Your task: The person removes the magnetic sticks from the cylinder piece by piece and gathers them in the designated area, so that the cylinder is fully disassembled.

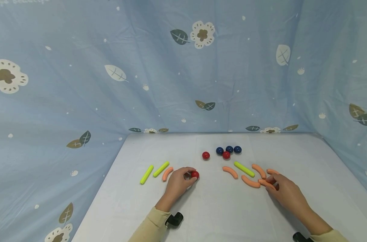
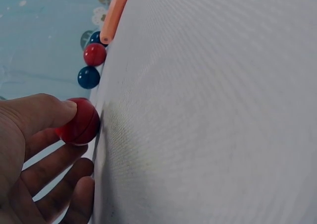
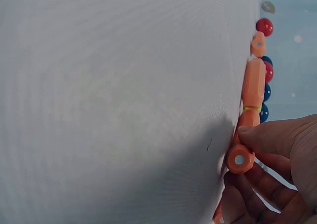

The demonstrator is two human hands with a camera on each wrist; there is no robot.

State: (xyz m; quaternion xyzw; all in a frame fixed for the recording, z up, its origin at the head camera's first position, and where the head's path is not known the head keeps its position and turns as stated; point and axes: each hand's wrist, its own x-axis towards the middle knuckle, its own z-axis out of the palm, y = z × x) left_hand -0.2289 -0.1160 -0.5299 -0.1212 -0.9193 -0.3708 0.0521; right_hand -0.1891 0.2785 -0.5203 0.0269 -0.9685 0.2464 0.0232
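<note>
My left hand (image 1: 178, 184) pinches a glossy red ball (image 1: 195, 174) low over the white table. In the left wrist view the thumb lies on top of this ball (image 2: 83, 127), the fingers below it. Over on the right side, my right hand (image 1: 288, 194) holds a curved orange rod (image 1: 265, 183) between thumb and fingers. Its end, with a pale round disc, faces the right wrist camera (image 3: 239, 159). Close by lie more curved orange rods (image 1: 250, 182), one of them (image 1: 273, 171) partly behind the right hand. A straight yellow-green rod (image 1: 244, 169) is just beyond them.
Left of the left hand lie two yellow-green rods (image 1: 147, 174) and a curved orange rod (image 1: 167, 174). Toward the back, several dark blue balls (image 1: 219, 151) cluster with a red ball (image 1: 226, 155); another red ball (image 1: 206, 155) sits apart. A patterned blue curtain (image 1: 159, 84) borders the table (image 1: 216, 208).
</note>
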